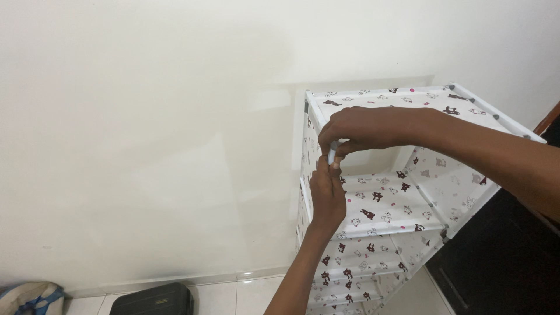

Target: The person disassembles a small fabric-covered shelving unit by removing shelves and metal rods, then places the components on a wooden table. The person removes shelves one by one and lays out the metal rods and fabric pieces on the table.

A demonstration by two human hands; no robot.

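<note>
A tall fabric shelf rack (379, 216) stands against the wall, white with small brown animal prints on white poles. My right hand (364, 127) reaches in from the right over the rack's top front-left corner. My left hand (326, 195) comes up from below, just in front of the upper shelf. The fingertips of both hands meet on a small white tube-like piece (332, 154) at that front-left edge. Fingers hide most of the piece, and I cannot tell whether it is joined to the frame.
The cream wall (146, 146) fills the left and back. On the tiled floor lie a dark hard case (153, 300) and a blue-and-white bag (29, 296) at the bottom left. A dark panel or door (507, 262) stands right of the rack.
</note>
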